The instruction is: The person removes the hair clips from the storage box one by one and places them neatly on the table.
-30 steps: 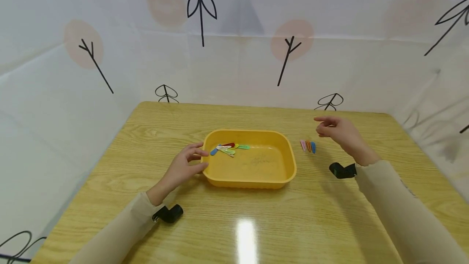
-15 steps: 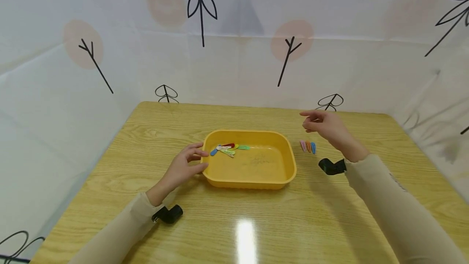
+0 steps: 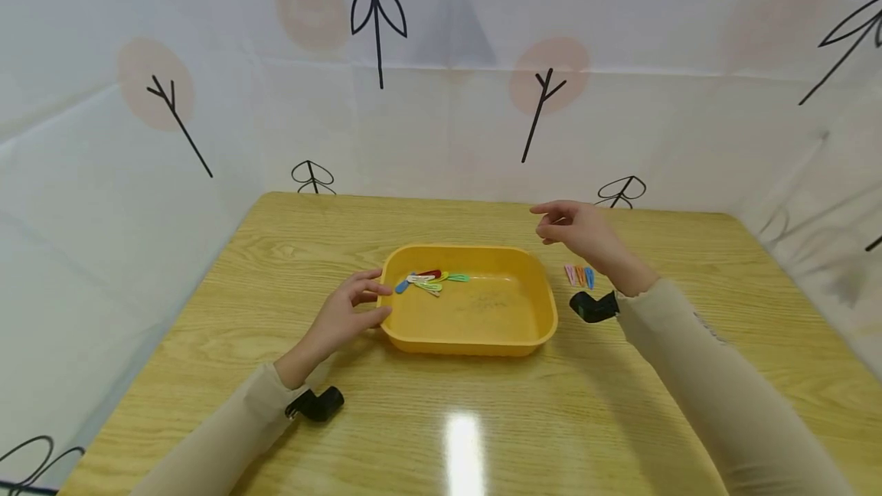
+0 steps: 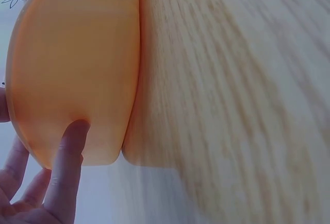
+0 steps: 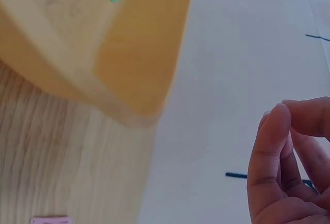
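Observation:
A yellow plastic tray (image 3: 475, 346) stands on the table, with several coloured hair clips (image 3: 429, 286) bunched at its left end. My left hand (image 3: 347, 308) holds the tray's left end, fingertips over the rim and one digit against the outer wall in the left wrist view. My right hand (image 3: 577, 230) is raised beyond the tray's far right corner, index finger stretched out in the head view. Its thumb meets a fingertip in the right wrist view; I cannot tell whether something small is between them. Pink, orange and blue hair clips (image 3: 579, 275) lie in a row right of the tray.
The wood-grain table (image 3: 386, 419) runs back to a white patterned cloth (image 3: 448, 128), which also hangs at both sides. A black wrist camera (image 3: 594, 307) juts from the right sleeve and another black camera (image 3: 317, 404) from the left.
My right hand has moved left and slightly farther back, from right of the row of clips to near the tray's far right corner. My left hand, the tray and the clips stay put.

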The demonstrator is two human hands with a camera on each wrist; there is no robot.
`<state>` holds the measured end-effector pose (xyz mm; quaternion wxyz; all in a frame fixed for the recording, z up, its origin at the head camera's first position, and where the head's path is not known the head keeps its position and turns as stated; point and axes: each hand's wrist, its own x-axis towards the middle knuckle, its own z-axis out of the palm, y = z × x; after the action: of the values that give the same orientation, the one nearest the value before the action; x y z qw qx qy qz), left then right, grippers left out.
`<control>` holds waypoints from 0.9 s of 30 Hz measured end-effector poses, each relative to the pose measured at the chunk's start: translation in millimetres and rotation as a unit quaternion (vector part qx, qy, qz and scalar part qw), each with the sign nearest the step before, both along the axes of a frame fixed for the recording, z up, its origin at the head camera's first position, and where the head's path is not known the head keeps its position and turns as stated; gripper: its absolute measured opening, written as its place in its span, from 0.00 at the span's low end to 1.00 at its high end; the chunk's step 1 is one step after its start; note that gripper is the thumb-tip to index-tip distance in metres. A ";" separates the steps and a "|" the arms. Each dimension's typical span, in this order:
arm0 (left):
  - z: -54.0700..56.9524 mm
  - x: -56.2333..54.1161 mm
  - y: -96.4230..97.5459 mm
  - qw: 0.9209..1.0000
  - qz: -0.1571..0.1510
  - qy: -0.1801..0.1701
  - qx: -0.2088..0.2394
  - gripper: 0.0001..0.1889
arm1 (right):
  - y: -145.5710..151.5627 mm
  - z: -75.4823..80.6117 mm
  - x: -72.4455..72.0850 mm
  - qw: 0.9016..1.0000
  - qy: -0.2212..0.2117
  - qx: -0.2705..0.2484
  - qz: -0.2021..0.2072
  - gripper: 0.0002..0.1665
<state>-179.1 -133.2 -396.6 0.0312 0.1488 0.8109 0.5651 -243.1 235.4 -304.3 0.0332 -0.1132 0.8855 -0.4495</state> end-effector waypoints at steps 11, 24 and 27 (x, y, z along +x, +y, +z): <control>-1.7 0.2 -1.0 1.000 -0.001 0.018 -0.014 0.14 | -26.1 -10.0 -8.5 0.998 -0.022 -0.046 0.031 0.21; 1.8 1.2 0.3 1.000 0.001 0.015 -0.012 0.14 | -56.8 -26.4 -14.9 0.996 -0.031 -0.061 0.061 0.17; 1.2 1.0 0.0 1.000 0.002 0.014 -0.011 0.14 | -61.3 -30.8 -15.8 0.995 -0.028 -0.062 0.073 0.17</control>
<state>-178.1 -133.2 -395.4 0.0204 0.1551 0.8177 0.5540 -258.9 174.1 -335.2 0.0836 -0.1673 0.8440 -0.5027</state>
